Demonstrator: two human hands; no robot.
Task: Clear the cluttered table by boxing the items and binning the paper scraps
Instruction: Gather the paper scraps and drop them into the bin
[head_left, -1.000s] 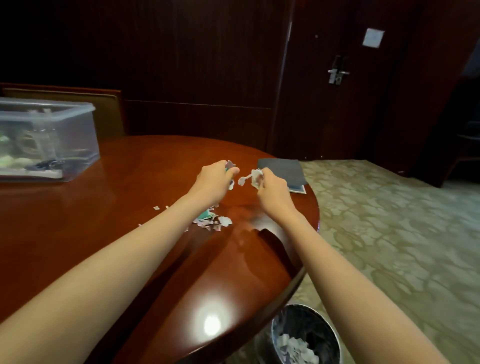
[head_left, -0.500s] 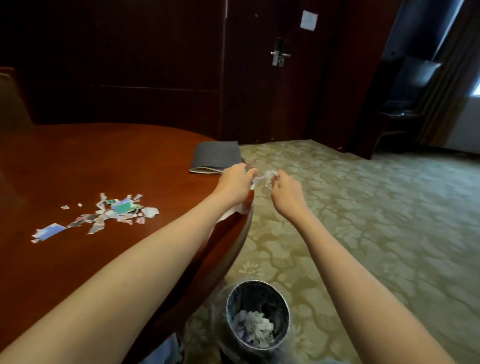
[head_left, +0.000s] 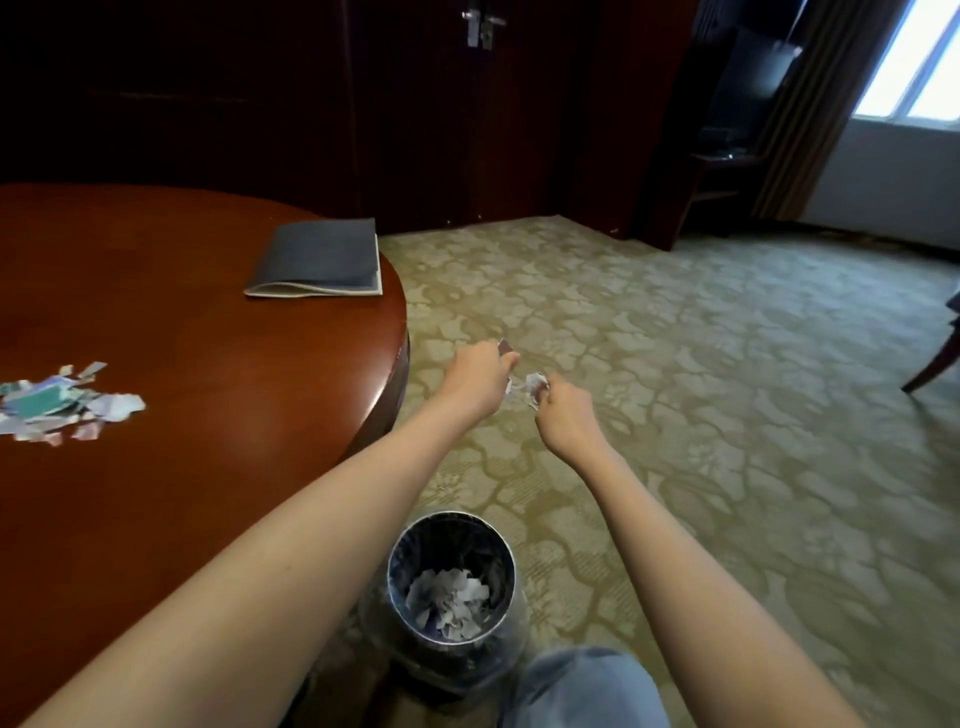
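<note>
Both hands are out past the table's right edge, over the carpet. My left hand (head_left: 480, 376) grips a few paper scraps, one dark piece poking out at the top. My right hand (head_left: 563, 410) pinches a crumpled white scrap (head_left: 532, 387). The two hands nearly touch. Below and nearer to me stands a round metal bin (head_left: 452, 587) on the floor, holding several torn scraps. A pile of coloured paper scraps (head_left: 57, 408) lies on the round wooden table (head_left: 208, 395) at the left.
A grey folder (head_left: 319, 260) lies near the table's far right edge. A knee in blue jeans (head_left: 582, 691) shows beside the bin. A chair leg (head_left: 935, 358) stands at the far right, dark furniture by the window.
Both hands carried their scraps rightward off the table and now hang over the carpet beyond the bin. The view swung right and down; the clear storage box left the frame.
</note>
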